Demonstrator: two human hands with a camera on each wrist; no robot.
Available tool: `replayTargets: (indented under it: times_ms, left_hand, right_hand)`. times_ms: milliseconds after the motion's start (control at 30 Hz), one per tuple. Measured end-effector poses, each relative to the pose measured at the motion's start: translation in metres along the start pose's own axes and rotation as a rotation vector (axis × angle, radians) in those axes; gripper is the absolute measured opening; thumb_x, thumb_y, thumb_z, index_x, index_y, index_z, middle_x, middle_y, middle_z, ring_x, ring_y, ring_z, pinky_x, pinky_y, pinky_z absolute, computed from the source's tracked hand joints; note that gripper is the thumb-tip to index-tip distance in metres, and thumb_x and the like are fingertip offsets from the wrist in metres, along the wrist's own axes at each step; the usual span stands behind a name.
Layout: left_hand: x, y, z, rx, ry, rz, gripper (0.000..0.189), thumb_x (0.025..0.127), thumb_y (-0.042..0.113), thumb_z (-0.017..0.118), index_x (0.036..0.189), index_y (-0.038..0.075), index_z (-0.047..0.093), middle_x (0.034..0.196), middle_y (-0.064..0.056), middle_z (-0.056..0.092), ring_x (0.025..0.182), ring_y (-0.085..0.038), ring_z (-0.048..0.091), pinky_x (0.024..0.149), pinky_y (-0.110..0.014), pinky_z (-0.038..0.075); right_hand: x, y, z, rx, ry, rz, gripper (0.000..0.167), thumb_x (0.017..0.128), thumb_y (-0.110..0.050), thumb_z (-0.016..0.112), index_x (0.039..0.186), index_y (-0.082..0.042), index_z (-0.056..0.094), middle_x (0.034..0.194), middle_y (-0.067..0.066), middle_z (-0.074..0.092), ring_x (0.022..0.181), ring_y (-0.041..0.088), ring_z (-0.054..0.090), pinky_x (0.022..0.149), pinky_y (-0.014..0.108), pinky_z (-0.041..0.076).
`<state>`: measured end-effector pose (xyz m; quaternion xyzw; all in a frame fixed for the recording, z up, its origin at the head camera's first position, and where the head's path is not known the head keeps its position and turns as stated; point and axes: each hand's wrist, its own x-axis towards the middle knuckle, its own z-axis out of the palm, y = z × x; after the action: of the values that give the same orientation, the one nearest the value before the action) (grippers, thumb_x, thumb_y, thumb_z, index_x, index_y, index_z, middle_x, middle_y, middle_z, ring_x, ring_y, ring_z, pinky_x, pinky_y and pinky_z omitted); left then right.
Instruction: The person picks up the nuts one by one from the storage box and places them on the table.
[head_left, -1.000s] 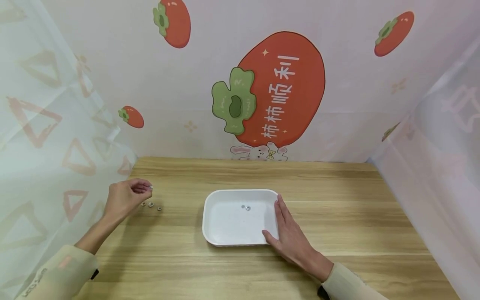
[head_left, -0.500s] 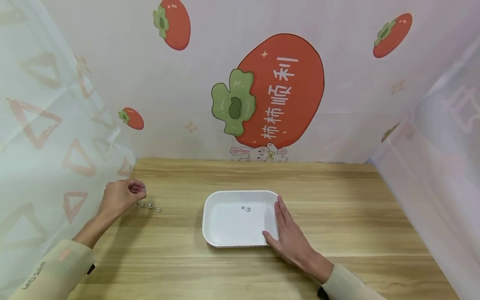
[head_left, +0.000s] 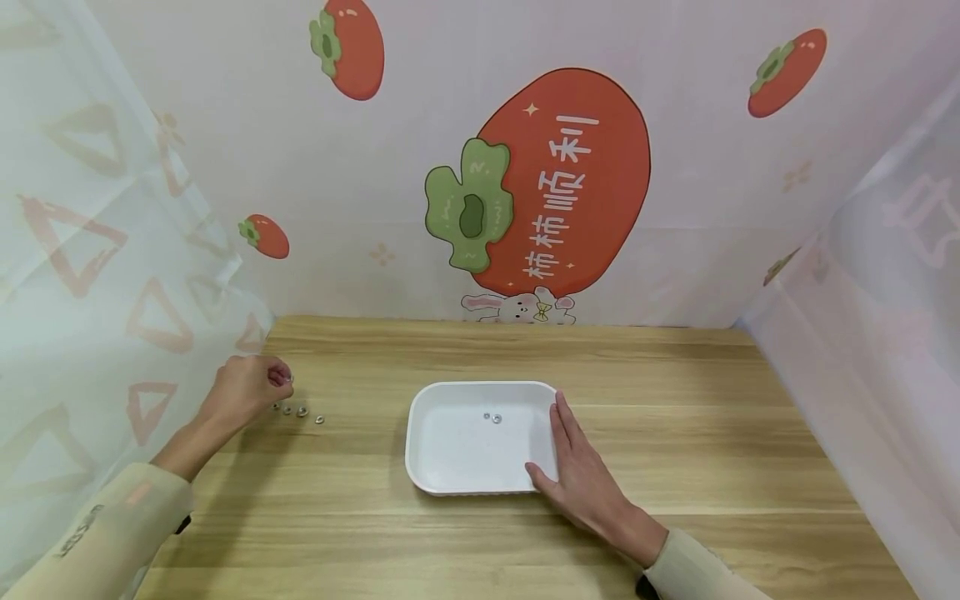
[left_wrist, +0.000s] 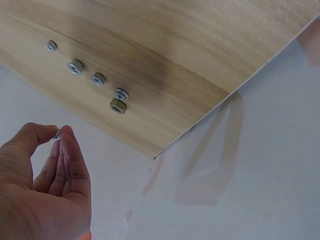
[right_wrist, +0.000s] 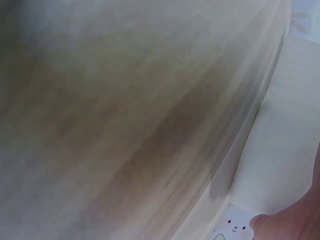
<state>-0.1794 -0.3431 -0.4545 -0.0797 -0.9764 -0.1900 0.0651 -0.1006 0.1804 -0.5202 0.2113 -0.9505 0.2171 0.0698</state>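
In the head view my left hand [head_left: 247,386] is raised over the far left of the table. Its thumb and fingertips pinch a small silvery metal nut [left_wrist: 57,135], mostly covered by the fingers. Below and beside that hand lie several more small metal nuts in a loose row, among them a brassy nut [left_wrist: 118,106] and a larger silver nut [left_wrist: 75,66]. My right hand [head_left: 588,479] rests with straight fingers along the right side of a white tray [head_left: 480,492], its thumb over the near right corner. Inside the tray are a larger nut [head_left: 497,418] and a smaller one [head_left: 487,415].
A wood-grain table [head_left: 675,433] stretches under everything. At its back hangs a pale cloth [head_left: 360,183] printed with persimmons, and a pale side curtain [head_left: 90,317] with triangles borders it closely on the left. Another curtain [head_left: 885,333] closes the right side.
My left hand has shifted a little to the left and turned slightly, keeping its pinch on the nut. More of the row on the table shows now. The right hand and tray stay put.
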Motion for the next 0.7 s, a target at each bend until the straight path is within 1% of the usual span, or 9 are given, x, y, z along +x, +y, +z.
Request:
replayTargets:
  times_ms: [67,167,267,367,500,700]
  left_hand:
    - [0.0009,-0.0004,0.0008,0.014,-0.037,0.002,0.006,0.085,0.007,0.076,0.087,0.001,0.077,0.075,-0.004,0.075,0.067,-0.021,0.070,0.064,-0.048,0.058]
    - [0.0017,-0.0011,0.0017,0.033,-0.074,0.011,0.005,0.083,0.006,0.076,0.084,0.002,0.076,0.074,-0.004,0.074,0.068,-0.023,0.070,0.065,-0.050,0.058]
    - [0.0030,-0.0016,0.0039,0.055,-0.085,0.029,0.003,0.081,0.006,0.076,0.081,0.003,0.076,0.073,-0.003,0.074,0.068,-0.023,0.071,0.066,-0.051,0.059]
    - [0.0045,-0.0028,0.0061,0.072,-0.081,0.046,0.003,0.080,0.005,0.075,0.078,0.004,0.075,0.072,-0.003,0.073,0.067,-0.022,0.069,0.065,-0.050,0.058]
    - [0.0056,-0.0051,0.0080,0.089,-0.090,0.055,0.008,0.079,0.003,0.071,0.072,0.007,0.071,0.070,-0.002,0.068,0.063,-0.018,0.061,0.059,-0.043,0.053]
    - [0.0082,-0.0052,0.0070,0.103,-0.128,0.075,0.006,0.078,0.001,0.071,0.074,0.004,0.074,0.074,-0.005,0.071,0.065,-0.019,0.063,0.060,-0.044,0.056]
  right_hand:
    - [-0.0003,0.0000,0.0002,-0.002,0.005,-0.001,0.100,0.098,-0.046,0.070,0.163,0.011,0.019,0.175,0.023,0.011,0.157,0.039,0.030,0.117,0.054,0.042]
    - [-0.0009,0.0000,0.0005,-0.001,0.008,-0.001,0.100,0.098,-0.047,0.069,0.163,0.011,0.020,0.175,0.023,0.011,0.156,0.040,0.031,0.116,0.055,0.043]
    - [-0.0015,0.0000,0.0005,-0.001,0.008,0.002,0.100,0.098,-0.047,0.069,0.163,0.011,0.020,0.175,0.023,0.011,0.155,0.041,0.032,0.116,0.055,0.044]
    - [-0.0016,-0.0001,0.0003,-0.001,0.007,0.003,0.100,0.098,-0.047,0.068,0.163,0.011,0.020,0.175,0.023,0.012,0.155,0.041,0.032,0.116,0.054,0.044]
    - [-0.0012,-0.0002,-0.0003,-0.005,0.001,0.002,0.101,0.098,-0.048,0.068,0.163,0.011,0.019,0.175,0.023,0.011,0.156,0.040,0.031,0.117,0.054,0.043]
    - [-0.0002,-0.0001,-0.0019,-0.003,-0.003,-0.005,0.100,0.099,-0.048,0.067,0.163,0.011,0.018,0.175,0.023,0.011,0.158,0.038,0.029,0.118,0.052,0.041]
